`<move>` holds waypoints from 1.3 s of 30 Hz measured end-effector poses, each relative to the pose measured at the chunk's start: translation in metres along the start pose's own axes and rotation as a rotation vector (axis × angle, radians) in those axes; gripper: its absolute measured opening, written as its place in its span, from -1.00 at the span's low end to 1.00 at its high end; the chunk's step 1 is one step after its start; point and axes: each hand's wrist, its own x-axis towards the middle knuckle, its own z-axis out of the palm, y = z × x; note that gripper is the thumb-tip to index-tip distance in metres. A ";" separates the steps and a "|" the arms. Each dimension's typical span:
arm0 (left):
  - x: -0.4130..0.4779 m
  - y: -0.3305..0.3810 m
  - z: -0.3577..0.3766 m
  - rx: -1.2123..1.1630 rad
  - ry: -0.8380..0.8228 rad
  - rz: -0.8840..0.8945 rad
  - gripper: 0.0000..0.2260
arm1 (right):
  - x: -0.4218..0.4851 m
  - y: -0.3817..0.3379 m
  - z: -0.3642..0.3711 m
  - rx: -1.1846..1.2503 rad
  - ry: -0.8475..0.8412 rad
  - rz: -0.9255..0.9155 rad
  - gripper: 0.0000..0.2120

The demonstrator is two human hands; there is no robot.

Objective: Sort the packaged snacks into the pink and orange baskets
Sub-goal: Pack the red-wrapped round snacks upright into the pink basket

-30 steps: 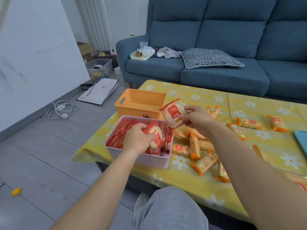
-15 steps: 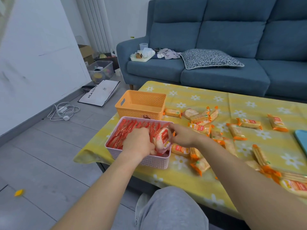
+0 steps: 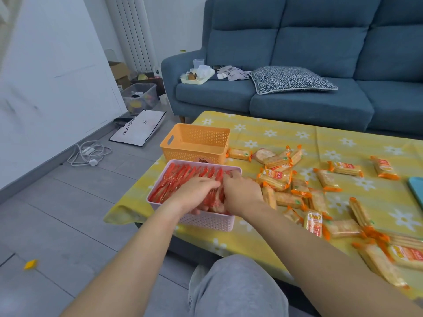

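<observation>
Pink basket point(image 3: 206, 221) sits at the counter's point(image 3: 263, 133) near-left corner, its near wall just inside the counter edge. Orange basket point(image 3: 194, 152) is directly behind it on the far side, nearly touching, also hard against the left edge. Left of both is open grey tile floor point(image 3: 68, 213). A coiled cable point(image 3: 89, 154), a flat white bag point(image 3: 139, 129) and a clear bin point(image 3: 139, 97) lie further out by the wall. A grey-trousered knee point(image 3: 238, 287) is below the near edge.

The counter has a yellow daisy cloth. A blue sofa point(image 3: 309, 106) runs along the far side with a patterned cushion point(image 3: 290, 80) on it.

The pink basket is packed with red packets point(image 3: 180, 177) standing on edge in a tight row. Both hands are inside it: left hand point(image 3: 196, 193) over the packets, right hand point(image 3: 240, 193) at the right end, fingers bent down among them. I can't tell whether either is gripping; it's blurred. Orange-wrapped snacks point(image 3: 274, 179) lie loose and partly piled to the right of the baskets, scattered on toward the right edge.
</observation>
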 end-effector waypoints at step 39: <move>0.234 0.116 0.115 0.735 0.109 0.262 -0.62 | 0.096 0.212 0.006 0.320 -0.037 0.175 -0.39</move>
